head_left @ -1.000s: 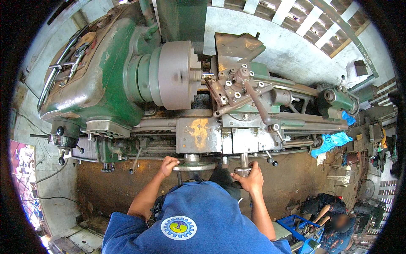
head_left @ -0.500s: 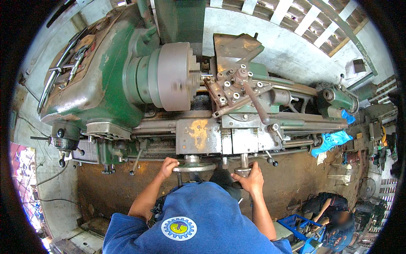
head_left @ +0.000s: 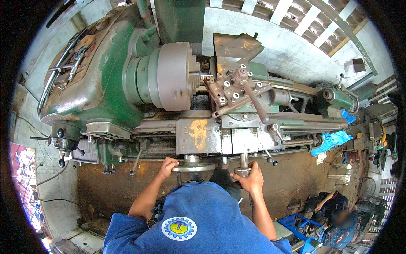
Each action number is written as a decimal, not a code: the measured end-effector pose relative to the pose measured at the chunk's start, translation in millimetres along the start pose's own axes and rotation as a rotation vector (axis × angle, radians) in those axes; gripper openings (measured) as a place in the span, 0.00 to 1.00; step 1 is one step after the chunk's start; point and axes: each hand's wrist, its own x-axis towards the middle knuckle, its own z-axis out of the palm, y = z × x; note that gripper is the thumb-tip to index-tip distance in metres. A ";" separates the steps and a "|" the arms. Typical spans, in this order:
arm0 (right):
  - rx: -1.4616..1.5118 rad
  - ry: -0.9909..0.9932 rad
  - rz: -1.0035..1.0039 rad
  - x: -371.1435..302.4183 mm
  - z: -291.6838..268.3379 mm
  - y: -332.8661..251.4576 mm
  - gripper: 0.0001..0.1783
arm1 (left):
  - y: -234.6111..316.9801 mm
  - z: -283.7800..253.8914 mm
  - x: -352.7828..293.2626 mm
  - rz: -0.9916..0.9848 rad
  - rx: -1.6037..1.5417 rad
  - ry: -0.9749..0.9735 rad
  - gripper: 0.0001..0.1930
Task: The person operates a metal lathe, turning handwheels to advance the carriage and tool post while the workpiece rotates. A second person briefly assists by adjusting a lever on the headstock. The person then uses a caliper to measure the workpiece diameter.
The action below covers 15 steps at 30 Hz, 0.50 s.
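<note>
A large green lathe fills the upper half of the view. My left hand (head_left: 169, 166) is closed on the left rim of a metal handwheel (head_left: 195, 167) on the front of the carriage (head_left: 198, 136). Farther right, my right hand (head_left: 251, 178) grips a smaller round metal crank handle (head_left: 242, 171) below the cross slide, thumb and fingers around it. Beyond the hands, the chuck (head_left: 174, 76) looks blurred, and a thin metal workpiece (head_left: 202, 74) sticks out of its jaws. The tool post (head_left: 240, 77), with several bolts and a long lever (head_left: 257, 103), stands close to the workpiece.
Hand tools lie on top of the headstock (head_left: 114, 72). The tailstock (head_left: 337, 98) sits at the right end of the bed, a blue cloth (head_left: 334, 140) near it. At lower right, another person (head_left: 340, 228) is beside a blue metal frame (head_left: 298, 226).
My hands stay in place on the handwheel and crank handle. Marks on the chuck's surface show differently. The other person at lower right has shifted an arm.
</note>
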 end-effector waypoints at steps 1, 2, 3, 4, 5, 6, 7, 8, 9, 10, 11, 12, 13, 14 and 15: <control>-0.005 -0.001 0.005 0.0 0.2 0.0 0.49 | 0.6 0.7 -0.1 0.003 -0.013 0.019 0.20; 0.001 0.001 0.001 0.0 0.2 0.1 0.49 | 1.3 1.6 -0.3 0.006 -0.025 0.038 0.21; -0.001 0.000 0.003 -0.1 0.2 0.1 0.49 | 2.1 2.1 -0.3 -0.003 -0.011 0.049 0.21; -0.007 -0.005 0.007 -0.2 0.0 -0.1 0.49 | 3.1 2.0 -0.1 0.023 -0.032 0.051 0.21; 0.000 -0.006 0.004 -0.2 -0.2 -0.3 0.49 | 4.0 2.0 0.1 0.039 -0.026 0.045 0.22; 0.001 -0.009 0.005 -0.2 -0.6 -0.5 0.49 | 5.1 1.9 0.4 0.054 -0.020 0.038 0.22; -0.003 -0.013 0.008 -0.3 -0.9 -0.7 0.49 | 6.3 1.9 0.6 0.046 -0.030 0.031 0.23; 0.000 -0.014 0.010 -0.3 -1.2 -0.8 0.49 | 7.4 1.8 0.5 0.039 -0.041 0.025 0.23; -0.003 -0.016 0.013 -0.3 -1.3 -0.9 0.49 | 8.6 1.6 0.4 0.030 -0.030 0.014 0.23; -0.012 -0.019 0.018 -0.2 -1.3 -1.0 0.49 | 9.7 1.1 0.9 0.037 -0.045 0.012 0.23; -0.007 -0.016 0.016 -0.3 -1.1 -0.9 0.49 | 10.7 0.6 1.2 0.042 -0.038 0.006 0.23; -0.008 -0.015 0.016 -0.2 -0.8 -0.7 0.49 | 11.6 0.2 1.2 0.047 -0.008 0.000 0.23; -0.014 -0.016 0.017 -0.2 -0.5 -0.4 0.50 | 12.2 -0.1 1.3 0.044 -0.034 -0.004 0.23; -0.008 -0.008 0.011 -0.2 -0.1 -0.1 0.49 | 12.6 -0.2 1.3 0.041 -0.035 -0.008 0.23; -0.008 -0.003 0.007 -0.1 0.4 0.1 0.49 | 12.9 -0.4 1.5 0.034 -0.012 -0.007 0.23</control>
